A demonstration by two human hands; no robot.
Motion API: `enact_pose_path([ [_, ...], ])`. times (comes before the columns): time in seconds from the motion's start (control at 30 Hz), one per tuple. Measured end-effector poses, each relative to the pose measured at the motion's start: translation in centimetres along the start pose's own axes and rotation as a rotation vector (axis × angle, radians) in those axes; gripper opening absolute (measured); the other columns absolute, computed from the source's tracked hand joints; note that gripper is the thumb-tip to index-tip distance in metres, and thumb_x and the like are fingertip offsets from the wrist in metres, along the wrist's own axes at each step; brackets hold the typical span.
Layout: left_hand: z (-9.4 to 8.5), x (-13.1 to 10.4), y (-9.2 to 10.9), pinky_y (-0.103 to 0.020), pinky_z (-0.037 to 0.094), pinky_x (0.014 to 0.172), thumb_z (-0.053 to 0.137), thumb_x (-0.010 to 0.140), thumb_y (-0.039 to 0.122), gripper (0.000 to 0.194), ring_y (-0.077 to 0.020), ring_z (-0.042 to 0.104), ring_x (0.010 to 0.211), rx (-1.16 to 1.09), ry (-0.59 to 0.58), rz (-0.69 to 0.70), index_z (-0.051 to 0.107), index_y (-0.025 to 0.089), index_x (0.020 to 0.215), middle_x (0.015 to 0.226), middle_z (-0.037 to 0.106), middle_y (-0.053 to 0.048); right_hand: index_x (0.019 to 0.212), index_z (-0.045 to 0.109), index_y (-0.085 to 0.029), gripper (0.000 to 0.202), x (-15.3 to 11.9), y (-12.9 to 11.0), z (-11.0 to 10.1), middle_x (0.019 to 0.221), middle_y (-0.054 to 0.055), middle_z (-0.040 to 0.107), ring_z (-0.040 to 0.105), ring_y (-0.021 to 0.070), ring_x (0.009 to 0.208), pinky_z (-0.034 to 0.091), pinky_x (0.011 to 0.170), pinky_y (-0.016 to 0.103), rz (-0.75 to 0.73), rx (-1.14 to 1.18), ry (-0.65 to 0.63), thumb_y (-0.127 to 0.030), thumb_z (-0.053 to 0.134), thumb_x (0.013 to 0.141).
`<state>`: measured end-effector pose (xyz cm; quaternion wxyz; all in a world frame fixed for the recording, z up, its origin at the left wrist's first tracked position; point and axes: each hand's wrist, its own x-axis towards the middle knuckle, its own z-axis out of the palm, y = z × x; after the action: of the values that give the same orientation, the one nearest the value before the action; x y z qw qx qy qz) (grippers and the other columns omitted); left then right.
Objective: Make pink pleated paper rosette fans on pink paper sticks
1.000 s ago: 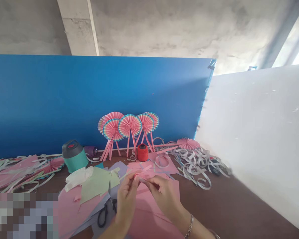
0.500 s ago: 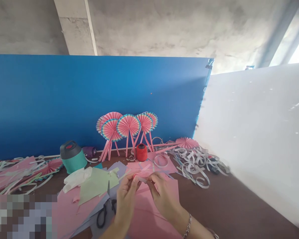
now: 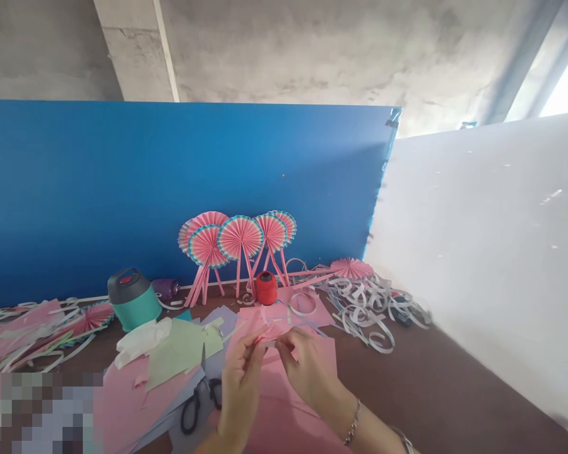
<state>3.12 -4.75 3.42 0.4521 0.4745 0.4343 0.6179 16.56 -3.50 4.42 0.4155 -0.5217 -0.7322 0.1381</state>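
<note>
Over the pink paper sheets (image 3: 303, 391), both my hands are closed in a pinch at a small folded piece of pink paper (image 3: 271, 333). My left hand (image 3: 241, 378) holds its left side, with a bit of red at the fingertips. On the other side, the thumb and forefinger of my right hand (image 3: 307, 366) are pressed together at the paper's edge; fingers partly hide it. Black-handled scissors (image 3: 190, 413) lie left of my left hand, blades pointing away. A spool of red thread (image 3: 266, 290) stands just beyond the hands.
Several pink pleated paper fans (image 3: 241, 237) lean against the blue partition (image 3: 99, 189). At left are a teal container with dark lid (image 3: 135, 306) and green paper (image 3: 184, 350). Curled white strips (image 3: 364, 309) pile up at right, near the white wall (image 3: 492, 252).
The camera view has turned slightly, shifting the background a little left. My hands stay pinched at the pink paper; the pale strip between the fingertips shows less, and the fingers have shifted slightly.
</note>
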Motion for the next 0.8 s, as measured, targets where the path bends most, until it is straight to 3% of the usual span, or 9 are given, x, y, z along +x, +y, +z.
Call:
enact_pose_path([
  [0.8, 0.5, -0.6, -1.1, -0.037, 0.048, 0.093, 0.059, 0.082, 0.04, 0.032, -0.0258, 0.06, 0.107, 0.099, -0.037, 0.051, 0.066, 0.021, 0.107, 0.114, 0.066, -0.009, 0.076, 0.06, -0.016, 0.029, -0.4, -0.6, 0.0, 0.075, 0.009, 0.069, 0.063, 0.0196, 0.067, 0.037, 0.062, 0.029, 0.023, -0.364, -0.095, -0.016, 0.037, 0.093],
])
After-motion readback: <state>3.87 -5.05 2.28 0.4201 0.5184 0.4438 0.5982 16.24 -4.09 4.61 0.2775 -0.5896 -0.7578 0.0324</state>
